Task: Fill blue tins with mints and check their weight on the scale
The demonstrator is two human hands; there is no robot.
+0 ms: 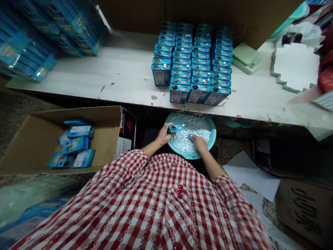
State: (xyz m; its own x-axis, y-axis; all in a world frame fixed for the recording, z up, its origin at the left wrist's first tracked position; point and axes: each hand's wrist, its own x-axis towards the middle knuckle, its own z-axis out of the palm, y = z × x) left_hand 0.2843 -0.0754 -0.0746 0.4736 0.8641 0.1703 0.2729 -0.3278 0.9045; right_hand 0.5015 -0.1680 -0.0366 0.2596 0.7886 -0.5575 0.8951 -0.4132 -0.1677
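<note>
Looking down through the head camera, I am seeing my left hand [164,134] at the nine o'clock rim of a turquoise plastic basin [213,136], its fingers closing narrowly around one blue candy box [177,127]. That box is sitting above the white pellets [182,141] filling the basin, its printed top facing me. My right hand [199,143] is resting inside the basin toward four o'clock, fingers bunching low against the pellets. A small greyish thing [191,138] is showing at its fingertips, but I am failing to make out what it is, so I cannot tell whether that hand is gripping anything.

Towards one o'clock, rows of upright blue boxes [200,92] are standing on the white workbench [125,69], pellets lying on several tops; the rearmost are blurring in shadow. At nine o'clock, an open cardboard carton [106,139] is holding a loose pile of similar boxes [75,145], some partly covering others. The wrapped stacks [28,52] at ten o'clock are running out of frame.
</note>
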